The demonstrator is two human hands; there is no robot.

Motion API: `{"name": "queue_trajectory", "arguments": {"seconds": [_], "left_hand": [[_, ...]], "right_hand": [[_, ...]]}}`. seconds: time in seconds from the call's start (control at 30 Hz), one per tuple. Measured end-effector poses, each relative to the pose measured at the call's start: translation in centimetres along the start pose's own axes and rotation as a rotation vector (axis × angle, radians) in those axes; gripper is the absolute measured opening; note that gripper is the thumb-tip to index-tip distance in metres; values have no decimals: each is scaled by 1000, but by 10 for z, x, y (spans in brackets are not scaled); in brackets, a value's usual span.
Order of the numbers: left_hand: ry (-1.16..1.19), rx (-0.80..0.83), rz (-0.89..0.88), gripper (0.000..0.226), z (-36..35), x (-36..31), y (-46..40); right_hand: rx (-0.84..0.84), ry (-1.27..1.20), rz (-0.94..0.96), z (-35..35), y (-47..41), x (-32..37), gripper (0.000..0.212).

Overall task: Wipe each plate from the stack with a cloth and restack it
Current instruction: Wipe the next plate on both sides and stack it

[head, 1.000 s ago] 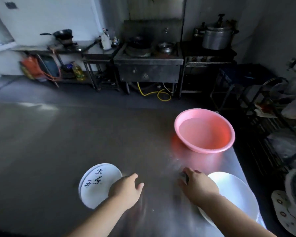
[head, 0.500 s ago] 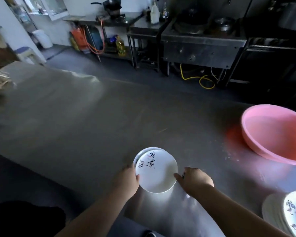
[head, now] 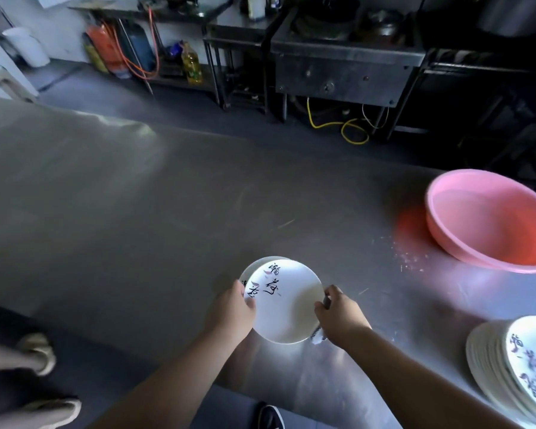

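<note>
Two hands hold one white plate [head: 287,308] in the head view, above the near edge of a steel table [head: 136,212]. The left hand [head: 231,312] grips the plate's left rim, thumb curled over the edge beside the black lettering. The right hand [head: 341,315] grips the right rim with fingers curled; a pale scrap, possibly a cloth [head: 317,335], shows beneath that hand, though it is too small to identify with certainty. A second plate edge [head: 251,269] shows just behind the held plate on its far-left side, so the held one sits over or just above another; contact cannot be determined. A tall stack of plates [head: 492,363] with matching lettering stands at the table's right near corner, well apart from the hands. A pink basin [head: 489,221] sits at the right far side of the table. Cooking equipment [head: 347,63] lines the wall beyond.
</note>
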State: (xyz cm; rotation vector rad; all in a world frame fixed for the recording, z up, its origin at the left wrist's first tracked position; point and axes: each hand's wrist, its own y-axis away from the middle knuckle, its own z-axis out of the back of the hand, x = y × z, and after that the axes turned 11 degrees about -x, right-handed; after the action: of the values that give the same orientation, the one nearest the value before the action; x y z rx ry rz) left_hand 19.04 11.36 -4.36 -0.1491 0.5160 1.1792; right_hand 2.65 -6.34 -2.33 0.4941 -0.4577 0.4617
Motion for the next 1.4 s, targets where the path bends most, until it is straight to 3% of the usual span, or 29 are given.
{"name": "queue_trajectory", "arguments": {"seconds": [0.2, 0.47, 0.67, 0.97, 1.03, 1.13, 1.2, 1.3, 1.4], "left_hand": [[117, 2, -114, 20, -4, -24, 29], [131, 214, -273, 16, -61, -62, 94], [209, 377, -220, 15, -104, -78, 129], [351, 341, -185, 28, -133, -85, 138], [273, 260, -293, 39, -137, -77, 136], [-83, 61, -633, 67, -146, -57, 129], [-144, 78, -745, 75, -150, -48, 128], [-206, 53, -845, 75, -159, -39, 128], [-226, 37, -855, 79, -162, -38, 128]], "right_hand": [[-61, -169, -66, 28, 22, -33, 7], [-113, -49, -198, 64, 47, -132, 9], [-52, 39, -272, 65, 59, -186, 8], [-113, 98, -263, 69, 54, -210, 13], [-193, 174, -203, 70, 53, -207, 16], [-280, 118, 17, 66, 51, -192, 21], [-193, 84, 171, 58, 49, -181, 39], [-13, 338, 290, 38, 52, -176, 65], [-49, 550, 428, 19, 61, -183, 78]]}}
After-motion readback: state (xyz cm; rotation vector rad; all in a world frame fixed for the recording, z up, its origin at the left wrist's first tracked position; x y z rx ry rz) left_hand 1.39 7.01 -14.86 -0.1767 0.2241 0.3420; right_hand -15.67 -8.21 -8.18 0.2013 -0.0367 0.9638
